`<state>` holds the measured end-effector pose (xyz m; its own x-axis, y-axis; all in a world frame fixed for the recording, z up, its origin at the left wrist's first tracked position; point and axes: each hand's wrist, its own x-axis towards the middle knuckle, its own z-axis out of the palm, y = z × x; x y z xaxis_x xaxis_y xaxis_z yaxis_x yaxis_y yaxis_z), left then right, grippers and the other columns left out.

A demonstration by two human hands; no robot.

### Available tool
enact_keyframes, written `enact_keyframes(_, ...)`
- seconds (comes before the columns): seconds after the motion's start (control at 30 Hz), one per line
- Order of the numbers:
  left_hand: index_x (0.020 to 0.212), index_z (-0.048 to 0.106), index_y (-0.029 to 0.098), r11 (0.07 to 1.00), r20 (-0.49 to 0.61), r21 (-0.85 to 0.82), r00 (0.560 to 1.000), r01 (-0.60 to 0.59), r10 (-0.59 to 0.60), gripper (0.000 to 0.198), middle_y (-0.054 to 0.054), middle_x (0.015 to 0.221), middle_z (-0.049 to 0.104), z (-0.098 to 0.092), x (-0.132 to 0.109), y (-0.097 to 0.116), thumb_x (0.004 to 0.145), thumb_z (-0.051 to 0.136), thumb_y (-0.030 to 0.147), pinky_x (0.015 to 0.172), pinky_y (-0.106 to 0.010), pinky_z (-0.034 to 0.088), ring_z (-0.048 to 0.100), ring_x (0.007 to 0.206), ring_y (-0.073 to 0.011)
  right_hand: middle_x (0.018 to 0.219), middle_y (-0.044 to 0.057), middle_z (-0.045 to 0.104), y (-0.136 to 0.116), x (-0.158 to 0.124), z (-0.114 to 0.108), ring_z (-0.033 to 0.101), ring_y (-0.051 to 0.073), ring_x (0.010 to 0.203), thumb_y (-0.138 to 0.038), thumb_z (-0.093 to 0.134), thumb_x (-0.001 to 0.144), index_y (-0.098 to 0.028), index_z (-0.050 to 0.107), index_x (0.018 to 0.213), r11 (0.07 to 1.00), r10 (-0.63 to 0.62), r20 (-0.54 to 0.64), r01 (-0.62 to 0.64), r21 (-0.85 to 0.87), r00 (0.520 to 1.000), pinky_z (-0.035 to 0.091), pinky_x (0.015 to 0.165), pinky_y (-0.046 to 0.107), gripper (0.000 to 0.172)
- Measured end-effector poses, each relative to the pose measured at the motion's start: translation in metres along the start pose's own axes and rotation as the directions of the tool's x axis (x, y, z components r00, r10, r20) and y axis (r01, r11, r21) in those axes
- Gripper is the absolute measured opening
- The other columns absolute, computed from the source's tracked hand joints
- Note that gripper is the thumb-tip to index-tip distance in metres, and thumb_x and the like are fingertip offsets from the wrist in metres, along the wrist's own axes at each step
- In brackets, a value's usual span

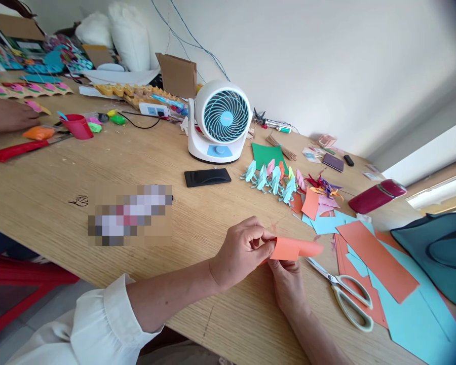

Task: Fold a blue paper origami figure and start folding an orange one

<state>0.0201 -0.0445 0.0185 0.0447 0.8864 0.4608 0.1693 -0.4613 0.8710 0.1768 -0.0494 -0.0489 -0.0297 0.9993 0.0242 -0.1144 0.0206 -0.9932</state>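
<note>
Evidently, the orange paper [296, 248] called for light, even finger pressure: it was held up off the bench [197, 223], bent over on itself, its free end reaching out to the right. The left hand [240, 252] pinched its left end between thumb and fingers, while the right hand [289, 284] gripped it from beneath, thumb close to the left fingertips. Such a close hold seemed sound, since one hand could steady the layers while the other matched the edges and pressed outward from the pinch; squeezing the curved part too soon would likely have left a stray crease. The scissors [331, 278] lay just beside the right hand, so that wrist was best kept clear. Farther out were loose coloured sheets [378, 259], small folded paper figures [275, 180], a black phone [207, 177] and a white fan [226, 119].
</note>
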Motion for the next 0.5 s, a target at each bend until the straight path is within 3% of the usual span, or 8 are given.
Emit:
enact_keyframes(0.2, 0.08, 0.072, 0.015, 0.992, 0.014, 0.019, 0.992, -0.123, 0.123, 0.014, -0.004, 0.076, 0.061, -0.002, -0.002, 0.004, 0.088, 0.06, 0.013, 0.059, -0.022, 0.043, 0.053, 0.065, -0.0106, 0.075, 0.001, 0.071, 0.002, -0.002, -0.001, 0.057, 0.018, 0.071, -0.039, 0.08, 0.076, -0.023, 0.074, 0.077, 0.995, 0.032, 0.027, -0.035, 0.095, 0.999, 0.05, 0.07, 0.03, 0.016)
enact_keyframes(0.37, 0.091, 0.073, 0.016, 0.974, -0.014, 0.018, 0.974, -0.227, 0.227, 0.013, -0.005, 0.083, 0.064, -0.002, -0.003, 0.006, 0.09, 0.06, 0.015, 0.065, -0.02, 0.048, 0.059, 0.071, -0.0107, 0.072, 0.0, 0.068, 0.008, -0.001, -0.004, 0.055, 0.016, 0.067, -0.042, 0.082, 0.073, -0.022, 0.072, 0.075, 0.994, 0.014, 0.029, -0.017, 0.109, 0.999, 0.048, 0.065, 0.028, 0.022)
enact_keyframes(0.5, 0.087, 0.072, 0.015, 0.955, -0.029, 0.024, 0.955, -0.295, 0.296, 0.012, -0.004, 0.08, 0.063, 0.0, -0.003, 0.008, 0.09, 0.06, 0.013, 0.067, -0.02, 0.049, 0.059, 0.071, -0.0099, 0.075, 0.001, 0.07, 0.01, -0.002, -0.004, 0.058, 0.017, 0.068, -0.043, 0.08, 0.075, -0.022, 0.072, 0.078, 0.993, 0.023, 0.049, -0.029, 0.112, 0.999, 0.05, 0.068, 0.031, 0.023)
